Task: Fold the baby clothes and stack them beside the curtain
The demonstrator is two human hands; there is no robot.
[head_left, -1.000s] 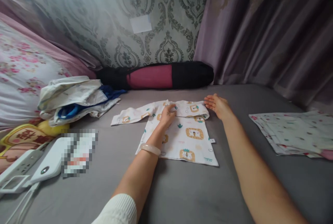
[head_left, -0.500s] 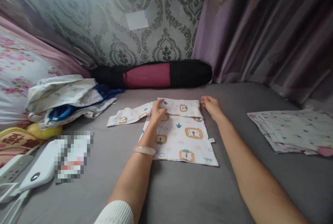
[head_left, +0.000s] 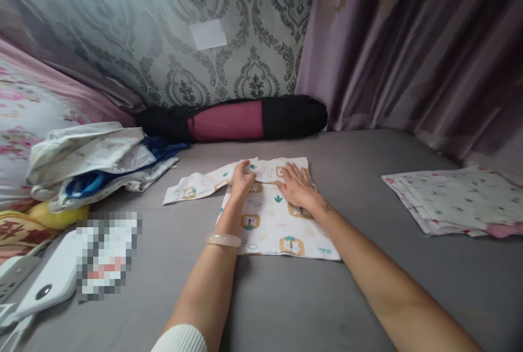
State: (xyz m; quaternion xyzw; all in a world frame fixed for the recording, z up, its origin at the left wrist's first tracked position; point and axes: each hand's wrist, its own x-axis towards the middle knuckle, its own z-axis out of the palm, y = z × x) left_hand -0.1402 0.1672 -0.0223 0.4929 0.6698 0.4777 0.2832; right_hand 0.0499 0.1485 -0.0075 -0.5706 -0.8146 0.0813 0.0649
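Observation:
A white long-sleeved child's shirt [head_left: 265,235] with tan lion faces and green leaves lies flat before me. One sleeve is folded across its upper part; the other sleeve [head_left: 192,187] stretches out to the left. My left hand [head_left: 242,182] rests on the shirt's upper left, where that sleeve joins, with thumb and fingers apart. Flat on the folded upper part lies my right hand [head_left: 298,186], fingers spread and pointing away from me. A pale bangle [head_left: 224,240] circles my left wrist.
A grey sheet [head_left: 278,303] covers the bed. At right lies a folded patterned cloth stack [head_left: 453,199]; at left, a clothes pile [head_left: 93,150], a yellow soft item [head_left: 59,214], a white device [head_left: 57,270] and a blurred packet [head_left: 108,256]. A black-and-maroon roll [head_left: 229,120] borders the wall.
My right hand has come in from beside the shirt's right edge and now lies flat on the folded sleeve. My left hand stays near the left shoulder. The view has shifted slightly.

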